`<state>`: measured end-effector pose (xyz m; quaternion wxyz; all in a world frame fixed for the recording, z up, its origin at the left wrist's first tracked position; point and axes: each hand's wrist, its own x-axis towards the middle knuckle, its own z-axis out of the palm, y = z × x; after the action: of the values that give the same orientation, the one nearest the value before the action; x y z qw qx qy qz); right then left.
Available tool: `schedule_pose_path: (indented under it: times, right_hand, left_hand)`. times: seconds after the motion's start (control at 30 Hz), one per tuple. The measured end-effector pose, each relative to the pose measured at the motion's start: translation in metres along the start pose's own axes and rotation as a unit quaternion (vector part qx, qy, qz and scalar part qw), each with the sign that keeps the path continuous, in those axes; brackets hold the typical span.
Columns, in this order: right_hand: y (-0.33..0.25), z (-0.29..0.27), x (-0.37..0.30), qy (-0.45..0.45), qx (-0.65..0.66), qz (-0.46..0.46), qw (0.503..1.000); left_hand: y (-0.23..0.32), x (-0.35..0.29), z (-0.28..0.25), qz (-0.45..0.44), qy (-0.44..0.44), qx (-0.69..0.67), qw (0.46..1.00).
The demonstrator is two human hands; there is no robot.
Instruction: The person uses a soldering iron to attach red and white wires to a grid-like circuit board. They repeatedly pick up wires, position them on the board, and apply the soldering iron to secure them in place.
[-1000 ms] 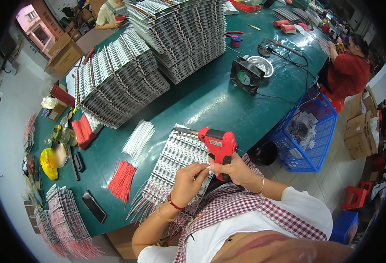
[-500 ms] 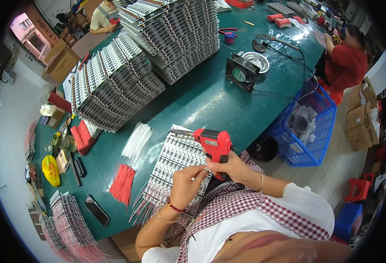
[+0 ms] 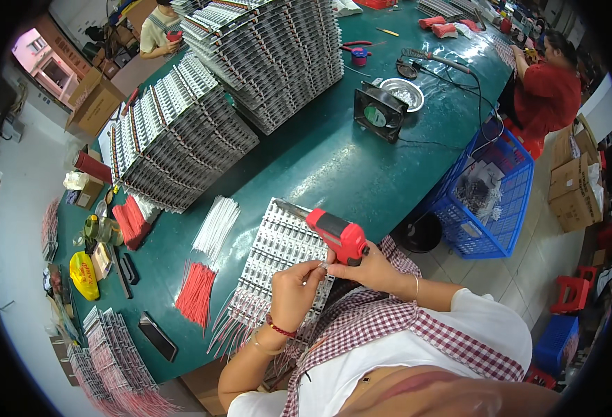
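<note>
My right hand (image 3: 370, 271) is wrapped round the grip of a red and black cordless screwdriver (image 3: 341, 235). Its long thin bit points left over the far edge of a white board panel (image 3: 268, 254) lined with rows of small dark parts. Thumb and fingers of my left hand (image 3: 293, 295) are pinched together close to the right thumb, at the panel's right side; what they hold is too small to make out. Thin red and white wires (image 3: 231, 325) trail from the panel's near left edge. Beside it lie a bundle of white wires (image 3: 217, 222) and a bundle of red wires (image 3: 196, 293).
Tall stacks of panels (image 3: 181, 139) stand at the far left on the green table (image 3: 306, 177). A black fan (image 3: 379, 115), a metal bowl (image 3: 409, 90) and a soldering iron (image 3: 445, 62) lie farther right. A blue basket (image 3: 487, 194) stands off the right edge. A phone (image 3: 158, 337) lies left.
The screwdriver has tilted in my right hand, its body now lower and turned more toward me. My left hand keeps its pinch close to the right thumb.
</note>
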<state>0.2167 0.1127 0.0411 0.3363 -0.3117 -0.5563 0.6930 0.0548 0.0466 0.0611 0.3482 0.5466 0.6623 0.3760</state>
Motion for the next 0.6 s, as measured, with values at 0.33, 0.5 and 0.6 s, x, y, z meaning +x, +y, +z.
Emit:
schedule_pose_path:
  times: [0.33, 0.5, 0.6]
  right_hand:
    - [0.006, 0.0064, -0.0065, 0.047, -0.094, -0.029, 0.994]
    - [0.0032, 0.0094, -0.0057, 0.047, -0.103, -0.033, 0.993]
    - [0.0033, 0.009, -0.0073, 0.046, -0.115, -0.037, 0.992]
  left_hand:
    - [0.0039, -0.0043, 0.0058, 0.075, 0.018, 0.064, 0.995]
    - [0.0041, -0.0089, 0.008, 0.073, 0.031, 0.076, 0.994]
    - [0.0046, -0.007, 0.0063, 0.099, 0.032, 0.125, 0.987]
